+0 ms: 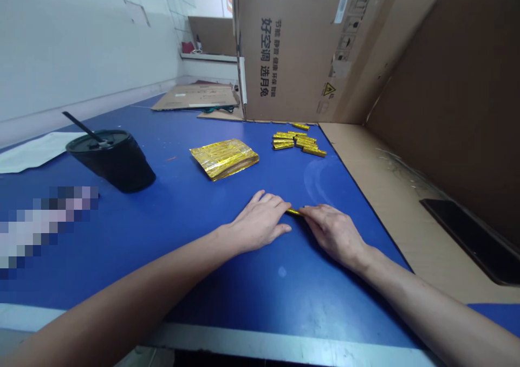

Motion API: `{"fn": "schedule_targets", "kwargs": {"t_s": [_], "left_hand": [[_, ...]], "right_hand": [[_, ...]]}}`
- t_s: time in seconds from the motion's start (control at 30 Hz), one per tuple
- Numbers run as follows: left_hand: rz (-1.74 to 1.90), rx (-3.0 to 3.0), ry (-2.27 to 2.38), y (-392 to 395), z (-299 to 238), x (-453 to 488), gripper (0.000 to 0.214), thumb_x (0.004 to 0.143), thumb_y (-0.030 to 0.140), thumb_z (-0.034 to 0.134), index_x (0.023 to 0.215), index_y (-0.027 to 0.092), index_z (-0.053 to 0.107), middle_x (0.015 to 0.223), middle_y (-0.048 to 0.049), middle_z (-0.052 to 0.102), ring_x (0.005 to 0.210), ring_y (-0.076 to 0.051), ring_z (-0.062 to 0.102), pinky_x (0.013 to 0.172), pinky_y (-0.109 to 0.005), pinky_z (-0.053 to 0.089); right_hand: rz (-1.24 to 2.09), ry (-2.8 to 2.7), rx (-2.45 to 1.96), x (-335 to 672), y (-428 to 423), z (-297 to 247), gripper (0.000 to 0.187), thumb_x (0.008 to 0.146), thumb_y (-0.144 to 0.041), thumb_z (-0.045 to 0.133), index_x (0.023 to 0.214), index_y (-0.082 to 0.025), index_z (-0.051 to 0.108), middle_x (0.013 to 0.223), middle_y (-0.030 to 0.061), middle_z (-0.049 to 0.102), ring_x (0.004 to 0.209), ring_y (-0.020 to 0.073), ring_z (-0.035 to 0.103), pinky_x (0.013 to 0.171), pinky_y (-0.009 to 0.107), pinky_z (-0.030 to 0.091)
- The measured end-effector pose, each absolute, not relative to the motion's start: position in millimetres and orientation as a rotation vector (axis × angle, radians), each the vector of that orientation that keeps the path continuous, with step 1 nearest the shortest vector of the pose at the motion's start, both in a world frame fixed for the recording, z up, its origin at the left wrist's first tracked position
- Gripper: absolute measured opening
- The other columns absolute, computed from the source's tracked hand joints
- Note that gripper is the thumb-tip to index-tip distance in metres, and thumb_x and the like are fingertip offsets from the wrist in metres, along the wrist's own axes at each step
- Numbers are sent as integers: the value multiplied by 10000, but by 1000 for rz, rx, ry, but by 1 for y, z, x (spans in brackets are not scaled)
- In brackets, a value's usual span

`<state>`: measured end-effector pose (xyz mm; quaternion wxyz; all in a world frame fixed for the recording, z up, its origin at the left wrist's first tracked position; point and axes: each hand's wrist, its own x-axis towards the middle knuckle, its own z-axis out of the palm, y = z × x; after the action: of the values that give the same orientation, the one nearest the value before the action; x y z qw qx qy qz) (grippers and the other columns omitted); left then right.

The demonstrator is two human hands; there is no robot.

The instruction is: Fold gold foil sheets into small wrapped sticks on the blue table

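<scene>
A narrow folded strip of shiny gold foil paper (pixel 294 212) lies on the blue table, stretched between my two hands. My left hand (pixel 264 220) has its fingers bent down on the strip's left end, the thumb held apart below. At the right end, the fingers of my right hand (pixel 335 229) are closed on the strip, and they hide part of it. Beyond my left hand rests a stack of flat gold foil sheets (pixel 224 158). Farther back to the right, several small folded gold foil pieces (pixel 299 139) lie in a loose pile.
A black cup (pixel 117 161) with a straw stands at the left, beside white paper (pixel 34 151). Tall cardboard (pixel 300 47) walls the back and right. A dark flat object (pixel 471 239) lies on the cardboard at right. The table's pale front edge (pixel 244 337) runs below my arms.
</scene>
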<state>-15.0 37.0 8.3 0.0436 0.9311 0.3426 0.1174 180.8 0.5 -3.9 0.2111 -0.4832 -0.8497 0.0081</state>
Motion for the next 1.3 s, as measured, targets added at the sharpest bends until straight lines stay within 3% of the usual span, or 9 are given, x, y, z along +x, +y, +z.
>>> {"fn": "schedule_targets", "kwargs": {"t_s": [0.1,0.27,0.43,0.53,0.83,1.3], "left_hand": [[488,2688,1096,41,7,-14,190,823,215,468,971,174,582,921,-51,601,912,-199,518,846,-343,366],[714,2024,1071,49,3,-11,114,782,184,475,831,163,576,699,2,594,652,-125,549,618,-245,426],[777,1633,1052,52,4,-9,98,792,173,435,844,133,509,478,54,476,393,-67,438,405,-174,349],[800,1642,1055,51,5,-9,91,799,180,437,837,129,503,455,59,470,362,-52,409,377,-155,325],[713,1487,942,43,10,-7,133,848,266,391,866,146,446,517,39,529,344,-59,462,325,-144,317],[738,1537,983,37,10,-7,131,813,220,430,899,134,478,507,67,457,370,-36,382,349,-134,286]], "right_hand": [[267,-2147,-1370,182,2,-2,274,859,-217,377,991,-182,614,870,69,673,783,181,610,714,311,473],[713,-1836,-1364,179,7,5,231,827,-284,429,863,-162,622,724,25,638,644,149,570,596,269,445],[1015,-1666,-1285,177,6,6,315,796,-360,496,1005,-131,556,600,-16,556,537,115,501,527,256,409],[1097,-1631,-1212,175,4,5,426,738,-344,584,1093,-125,497,647,-11,571,562,114,515,546,264,420],[1275,-1463,-1274,174,4,13,456,695,-338,606,1071,-94,520,572,-23,564,478,93,470,501,258,393],[1361,-1445,-1253,178,2,14,513,751,-392,555,1157,-87,481,581,-18,564,459,91,464,479,252,370]]}}
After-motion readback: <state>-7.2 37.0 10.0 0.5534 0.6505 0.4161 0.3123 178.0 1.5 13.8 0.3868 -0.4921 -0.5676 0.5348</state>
